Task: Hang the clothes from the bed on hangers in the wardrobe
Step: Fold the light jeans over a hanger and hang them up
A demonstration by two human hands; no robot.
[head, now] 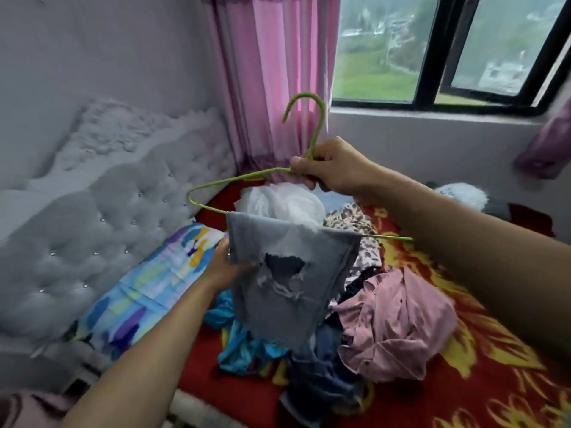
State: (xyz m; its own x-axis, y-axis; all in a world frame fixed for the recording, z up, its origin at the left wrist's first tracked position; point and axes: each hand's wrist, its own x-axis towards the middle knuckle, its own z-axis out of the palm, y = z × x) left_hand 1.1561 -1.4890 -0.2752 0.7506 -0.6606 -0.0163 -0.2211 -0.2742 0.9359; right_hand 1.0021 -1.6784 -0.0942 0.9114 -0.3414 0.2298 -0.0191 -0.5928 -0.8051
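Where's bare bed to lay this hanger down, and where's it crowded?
Free: red-and-yellow blanket right of the pink shirt, toward the near right corner; a narrower red strip between the patterned pillow and the turquoise garment. Crowded: mid-bed pile, from the white garment down to the dark jeans.

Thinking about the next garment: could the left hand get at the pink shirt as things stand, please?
Probably not yet: the left hand holds the grey jeans draped on the green hanger, and they hang between it and the pink shirt.
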